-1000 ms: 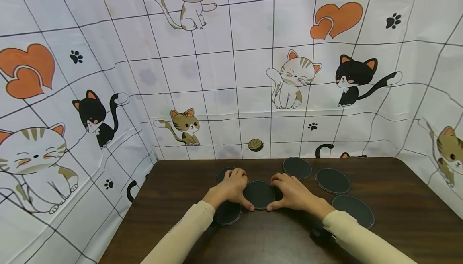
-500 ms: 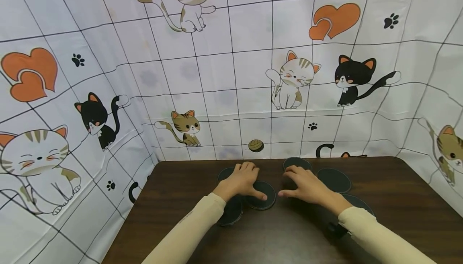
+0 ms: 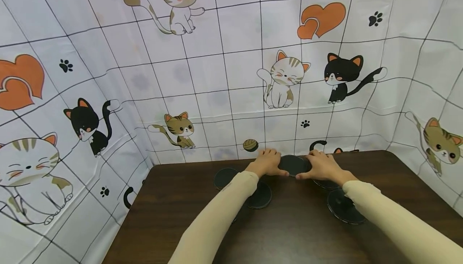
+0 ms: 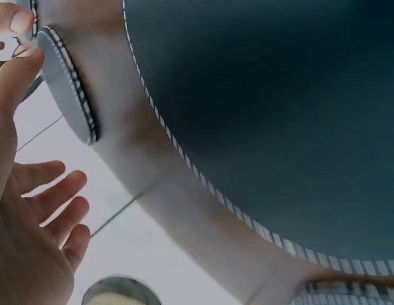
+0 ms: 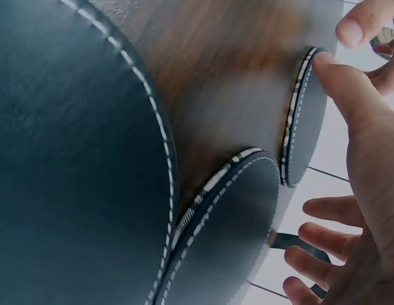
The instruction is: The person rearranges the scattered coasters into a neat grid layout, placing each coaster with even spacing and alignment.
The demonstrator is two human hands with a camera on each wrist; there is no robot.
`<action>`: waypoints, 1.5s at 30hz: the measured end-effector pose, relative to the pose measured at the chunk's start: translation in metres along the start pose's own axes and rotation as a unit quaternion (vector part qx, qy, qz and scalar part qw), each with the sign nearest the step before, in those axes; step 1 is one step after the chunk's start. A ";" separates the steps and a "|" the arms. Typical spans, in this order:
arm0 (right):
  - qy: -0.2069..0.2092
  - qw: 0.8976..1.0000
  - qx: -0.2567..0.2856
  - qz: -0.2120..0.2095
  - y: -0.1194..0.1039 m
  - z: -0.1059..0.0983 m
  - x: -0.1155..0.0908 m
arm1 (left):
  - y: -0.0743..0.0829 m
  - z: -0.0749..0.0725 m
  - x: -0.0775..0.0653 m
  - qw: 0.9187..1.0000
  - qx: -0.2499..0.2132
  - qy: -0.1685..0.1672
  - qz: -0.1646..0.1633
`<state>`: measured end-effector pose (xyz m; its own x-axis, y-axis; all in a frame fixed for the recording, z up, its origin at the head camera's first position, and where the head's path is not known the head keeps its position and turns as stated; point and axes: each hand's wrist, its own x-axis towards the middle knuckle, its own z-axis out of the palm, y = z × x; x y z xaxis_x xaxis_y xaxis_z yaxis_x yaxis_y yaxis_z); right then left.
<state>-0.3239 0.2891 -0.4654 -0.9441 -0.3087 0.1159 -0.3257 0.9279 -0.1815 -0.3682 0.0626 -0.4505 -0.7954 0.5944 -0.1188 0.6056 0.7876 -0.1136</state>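
Note:
My left hand and right hand flank a round dark coaster lying at the table's back edge. Both thumbs lie along its near side, pointing toward each other. In the left wrist view my left thumb touches the rim of that stitched coaster, while the other fingers are spread and loosely bent. The right wrist view has my right thumb at the same coaster's rim, its other fingers relaxed. Another coaster lies nearer, beside my left forearm. A coaster sits partly under my right hand.
On the brown wooden table, one more coaster lies at the left and another at the right, partly behind my sleeve. My left sleeve mostly hides one more. A cat-print cloth hangs behind the table.
Both hands have left the nearer middle coaster and moved back and right to the coaster at the back edge. The head view has turned slightly right.

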 end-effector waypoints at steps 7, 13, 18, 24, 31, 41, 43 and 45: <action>-0.031 0.999 -0.008 0.012 0.009 0.016 -0.009 | 0.016 0.026 0.017 1.000 -0.019 -0.019 -0.015; -0.042 0.999 0.029 0.018 0.002 0.037 -0.008 | 0.005 0.040 0.003 0.999 -0.037 -0.029 -0.015; -0.039 0.998 0.054 0.013 -0.002 0.043 -0.006 | 0.001 0.044 -0.001 0.998 -0.057 -0.028 -0.020; -0.009 0.998 0.066 -0.001 0.000 0.042 -0.002 | 0.002 0.041 0.001 0.995 -0.091 -0.026 -0.026; 0.035 0.996 0.077 -0.019 0.002 0.037 -0.005 | 0.001 0.031 0.001 0.992 -0.122 -0.013 -0.008; 0.046 0.997 0.056 -0.038 -0.010 0.026 -0.007 | -0.008 0.020 -0.008 0.991 -0.130 0.009 0.031; 0.028 0.998 0.047 -0.036 -0.011 0.024 -0.006 | -0.010 0.017 -0.008 0.994 -0.111 0.007 0.022; 0.016 0.998 0.044 -0.033 -0.011 0.023 -0.006 | -0.012 0.016 -0.009 0.996 -0.092 -0.003 0.017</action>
<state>-0.3160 0.2760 -0.4871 -0.9184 -0.3613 0.1610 -0.3925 0.8832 -0.2568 -0.3677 0.0454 -0.4641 -0.7736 0.6211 -0.1258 0.6171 0.7835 0.0732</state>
